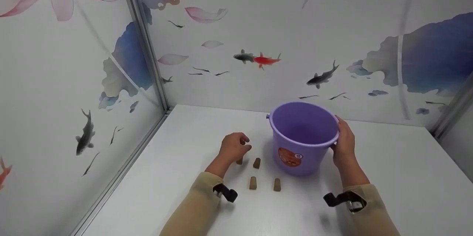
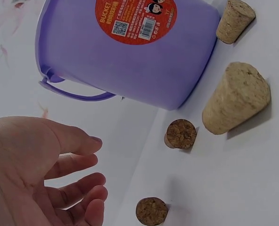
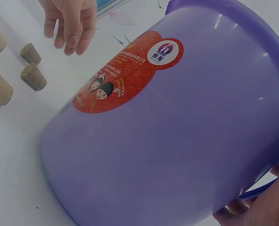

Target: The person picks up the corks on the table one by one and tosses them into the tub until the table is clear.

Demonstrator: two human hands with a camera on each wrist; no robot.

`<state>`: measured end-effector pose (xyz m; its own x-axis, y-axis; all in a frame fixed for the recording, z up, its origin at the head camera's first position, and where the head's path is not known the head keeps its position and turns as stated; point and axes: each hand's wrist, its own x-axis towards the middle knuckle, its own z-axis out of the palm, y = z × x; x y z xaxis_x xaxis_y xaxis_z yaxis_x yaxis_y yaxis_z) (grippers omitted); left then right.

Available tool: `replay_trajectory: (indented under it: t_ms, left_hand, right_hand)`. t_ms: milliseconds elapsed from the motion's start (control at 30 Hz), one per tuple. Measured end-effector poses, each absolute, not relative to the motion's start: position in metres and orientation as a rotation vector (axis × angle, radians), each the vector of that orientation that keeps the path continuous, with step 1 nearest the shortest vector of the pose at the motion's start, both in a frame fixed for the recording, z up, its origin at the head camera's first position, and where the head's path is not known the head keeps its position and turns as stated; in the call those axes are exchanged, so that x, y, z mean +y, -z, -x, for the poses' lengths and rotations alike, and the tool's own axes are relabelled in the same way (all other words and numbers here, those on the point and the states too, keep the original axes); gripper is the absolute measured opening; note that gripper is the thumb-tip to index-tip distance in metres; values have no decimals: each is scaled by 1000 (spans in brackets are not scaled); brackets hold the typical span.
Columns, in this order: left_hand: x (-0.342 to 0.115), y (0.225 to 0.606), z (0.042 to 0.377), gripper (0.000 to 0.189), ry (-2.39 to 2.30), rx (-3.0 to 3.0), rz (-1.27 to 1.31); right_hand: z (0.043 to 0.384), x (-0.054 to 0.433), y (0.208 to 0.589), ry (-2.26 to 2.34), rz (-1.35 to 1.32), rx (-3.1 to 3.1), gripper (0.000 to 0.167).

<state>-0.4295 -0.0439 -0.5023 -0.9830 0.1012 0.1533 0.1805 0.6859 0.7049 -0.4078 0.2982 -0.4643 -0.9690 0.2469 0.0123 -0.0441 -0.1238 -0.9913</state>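
Observation:
A purple plastic bucket point(image 1: 314, 160) with a red label point(image 1: 289, 157) stands on the white table, its mouth facing up. My right hand point(image 1: 344, 141) grips its right side at the rim, beside the handle's end. In the right wrist view the fingers point(image 3: 236, 207) curl in by the handle, partly cut off by the frame. Left of the bucket, my left hand point(image 1: 233, 148) hovers with loosely bent fingers and holds nothing. Several tapered corks stand on the table: one partly behind that hand point(image 1: 239, 161), another cork point(image 1: 257, 162) by the bucket, and two nearer corks point(image 1: 252, 183) point(image 1: 277, 184).
A white panel point(image 1: 221, 91) painted with fish and petals rises behind the table point(image 1: 166, 191). Another painted panel point(image 1: 48, 80) closes the left side, with a metal strip point(image 1: 144, 36) at the corner. Wrist-worn cameras point(image 1: 226, 192) sit on both sleeves.

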Motion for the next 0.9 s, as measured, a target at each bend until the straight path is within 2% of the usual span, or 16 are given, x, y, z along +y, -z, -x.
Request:
replay_trajectory:
  t_ms: [900]
  left_hand:
    - [-53, 522, 434, 24, 1173, -2916, 208]
  right_hand:
    - [408, 298, 466, -2197, 209, -1942, 59]
